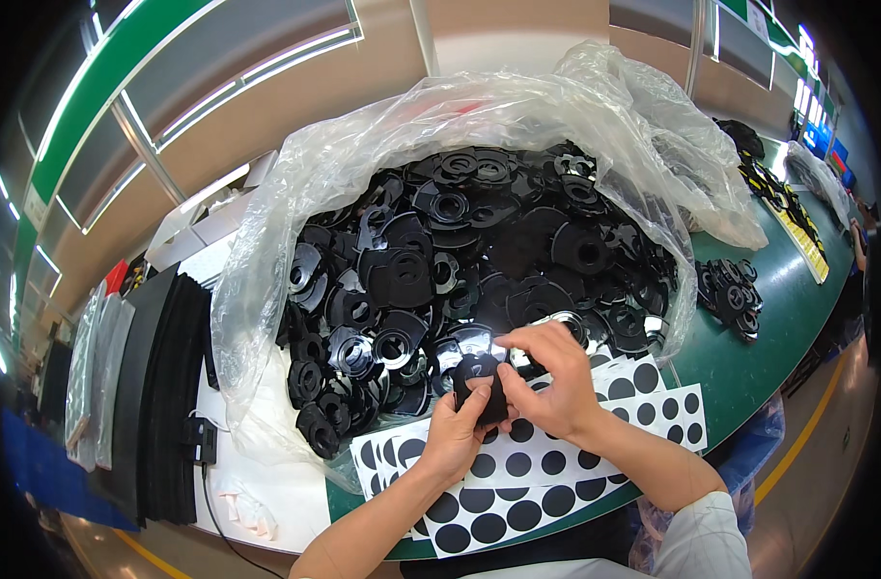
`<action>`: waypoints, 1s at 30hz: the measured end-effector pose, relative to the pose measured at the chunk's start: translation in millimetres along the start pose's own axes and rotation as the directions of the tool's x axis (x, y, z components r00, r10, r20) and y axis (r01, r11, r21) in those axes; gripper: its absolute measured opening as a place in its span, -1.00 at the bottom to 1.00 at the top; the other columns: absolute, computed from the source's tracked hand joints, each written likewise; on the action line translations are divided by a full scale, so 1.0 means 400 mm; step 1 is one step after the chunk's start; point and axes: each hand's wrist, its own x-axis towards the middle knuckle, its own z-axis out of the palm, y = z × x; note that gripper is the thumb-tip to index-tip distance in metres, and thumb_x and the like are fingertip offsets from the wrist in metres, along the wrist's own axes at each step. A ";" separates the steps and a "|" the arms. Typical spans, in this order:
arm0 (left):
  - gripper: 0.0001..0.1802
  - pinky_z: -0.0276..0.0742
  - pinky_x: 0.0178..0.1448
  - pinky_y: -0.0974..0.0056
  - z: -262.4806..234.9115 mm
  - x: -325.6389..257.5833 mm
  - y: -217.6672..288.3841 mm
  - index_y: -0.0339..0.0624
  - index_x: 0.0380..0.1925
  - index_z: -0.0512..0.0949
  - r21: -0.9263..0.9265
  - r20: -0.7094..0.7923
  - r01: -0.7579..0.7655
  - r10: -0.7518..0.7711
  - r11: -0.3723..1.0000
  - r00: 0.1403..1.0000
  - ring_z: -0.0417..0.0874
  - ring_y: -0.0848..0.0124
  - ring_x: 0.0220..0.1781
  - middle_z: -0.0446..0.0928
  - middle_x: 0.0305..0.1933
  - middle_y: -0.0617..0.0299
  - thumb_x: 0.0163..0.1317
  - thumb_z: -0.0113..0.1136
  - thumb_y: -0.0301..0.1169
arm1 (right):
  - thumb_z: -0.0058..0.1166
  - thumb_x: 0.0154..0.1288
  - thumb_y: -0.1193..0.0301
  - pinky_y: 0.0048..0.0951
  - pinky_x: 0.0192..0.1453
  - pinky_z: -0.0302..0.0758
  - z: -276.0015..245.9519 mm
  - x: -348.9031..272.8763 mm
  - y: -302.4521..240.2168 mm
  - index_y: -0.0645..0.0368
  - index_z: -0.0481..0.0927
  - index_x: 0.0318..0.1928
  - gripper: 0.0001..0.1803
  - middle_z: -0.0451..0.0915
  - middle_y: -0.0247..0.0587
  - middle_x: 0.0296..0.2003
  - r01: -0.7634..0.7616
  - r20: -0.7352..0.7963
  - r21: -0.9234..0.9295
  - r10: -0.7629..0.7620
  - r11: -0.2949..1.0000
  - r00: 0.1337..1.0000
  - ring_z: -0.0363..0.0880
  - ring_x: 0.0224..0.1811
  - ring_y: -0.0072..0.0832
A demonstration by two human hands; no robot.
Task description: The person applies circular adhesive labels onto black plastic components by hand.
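Observation:
My left hand (457,430) holds a black plastic part (477,372) with its thumb across the face. The part is rounded and flat, with a glossy upper edge. Over its upper right edge, my right hand (559,378) brings index finger and thumb close together; what lies between the fingertips is too small to tell. Under both hands lie white sheets (588,490) bearing rows of round black stickers. Just beyond them, a heap of similar black plastic parts (402,280), many with ring-shaped holes, fills a large clear plastic bag (257,289).
The green table (749,357) carries a smaller pile of black parts (730,294) at right, with a yellow strip (797,236) farther off. At left stand stacked black sheets (155,396) and a small black box (201,440) with a cable. A partition rises behind the bag.

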 end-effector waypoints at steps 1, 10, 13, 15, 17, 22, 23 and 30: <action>-0.76 0.52 -0.21 0.26 -0.002 0.001 -0.001 -0.28 -0.11 0.48 0.000 0.002 0.001 -0.001 1.000 1.000 0.58 0.34 -0.29 0.54 -0.27 0.13 0.42 -0.04 -0.33 | 0.18 0.09 0.49 -0.48 -0.25 0.49 -0.004 -0.001 -0.013 0.28 0.65 -0.18 -0.76 0.63 -0.19 -0.31 -0.202 0.081 0.114 0.194 0.973 0.978 0.57 -0.26 -0.47; -0.73 0.58 -0.19 0.34 0.002 0.001 -0.002 -0.32 -0.01 0.44 0.038 0.045 0.040 -0.042 0.998 0.998 0.63 0.35 -0.21 0.59 -0.17 0.08 0.44 -0.06 -0.36 | 0.11 0.17 0.54 -0.68 -0.45 0.47 -0.005 0.002 0.010 0.34 0.65 -0.21 -0.82 0.63 -0.27 -0.50 -0.611 0.319 0.393 0.521 0.687 0.792 0.57 -0.54 -0.69; -0.57 0.53 -0.17 0.27 0.005 0.001 -0.004 -0.30 -0.05 0.45 0.173 0.064 0.017 -0.028 0.985 0.998 0.59 0.35 -0.20 0.55 -0.18 0.10 0.47 -0.14 -0.12 | 0.10 0.15 0.53 -0.67 -0.50 0.46 -0.001 -0.001 0.025 0.36 0.64 -0.30 -0.85 0.63 -0.26 -0.54 -0.592 0.296 0.368 0.513 0.717 0.806 0.56 -0.59 -0.69; -0.21 0.49 -0.15 0.28 -0.007 0.003 -0.013 -0.29 -0.02 0.44 0.139 0.150 -0.011 -0.010 0.990 0.989 0.59 0.34 -0.16 0.55 -0.16 0.10 0.38 -0.43 0.26 | 0.11 0.13 0.52 -0.65 -0.53 0.46 -0.001 -0.001 0.027 0.36 0.64 -0.35 -0.86 0.64 -0.25 -0.55 -0.561 0.272 0.354 0.491 0.748 0.827 0.56 -0.62 -0.69; -0.07 0.48 -0.14 0.29 -0.006 0.001 -0.009 -0.29 -0.01 0.44 0.199 0.168 -0.010 -0.024 0.980 0.986 0.58 0.33 -0.16 0.55 -0.15 0.09 0.26 -0.58 0.36 | 0.21 0.09 0.43 -0.59 -0.55 0.42 -0.002 0.003 0.019 0.30 0.62 -0.45 -0.85 0.61 -0.27 -0.59 -0.583 0.250 0.329 0.527 0.743 0.812 0.53 -0.65 -0.64; 0.07 0.46 -0.13 0.40 -0.011 0.001 -0.014 -0.26 0.01 0.43 0.253 0.213 -0.017 -0.038 0.967 0.976 0.54 0.46 -0.29 0.56 -0.17 0.14 0.16 -0.79 0.45 | 0.36 -0.02 0.23 -0.45 -0.56 0.39 0.001 -0.001 -0.001 0.22 0.57 -0.48 -0.68 0.52 -0.30 -0.67 -0.299 0.099 -0.157 0.316 0.941 0.944 0.51 -0.59 -0.47; 0.08 0.46 -0.14 0.39 -0.018 0.002 -0.012 -0.27 0.01 0.43 0.260 0.238 -0.022 -0.042 0.965 0.970 0.54 0.45 -0.28 0.56 -0.18 0.14 0.15 -0.79 0.45 | 0.39 -0.06 0.16 -0.42 -0.55 0.39 -0.001 0.001 -0.010 0.21 0.57 -0.47 -0.62 0.49 -0.30 -0.68 -0.164 0.096 -0.315 0.204 0.935 0.974 0.51 -0.56 -0.43; 0.06 0.44 -0.26 0.28 -0.003 0.006 0.001 -0.27 -0.10 0.43 0.129 0.153 0.096 -0.115 0.987 0.982 0.59 0.24 -0.25 0.56 -0.21 -0.02 0.13 -0.72 0.50 | 0.34 0.03 0.27 -0.39 -0.46 0.46 -0.057 0.021 0.032 0.27 0.59 -0.38 -0.68 0.55 -0.24 -0.64 -0.096 0.346 0.010 0.087 0.995 0.934 0.54 -0.55 -0.36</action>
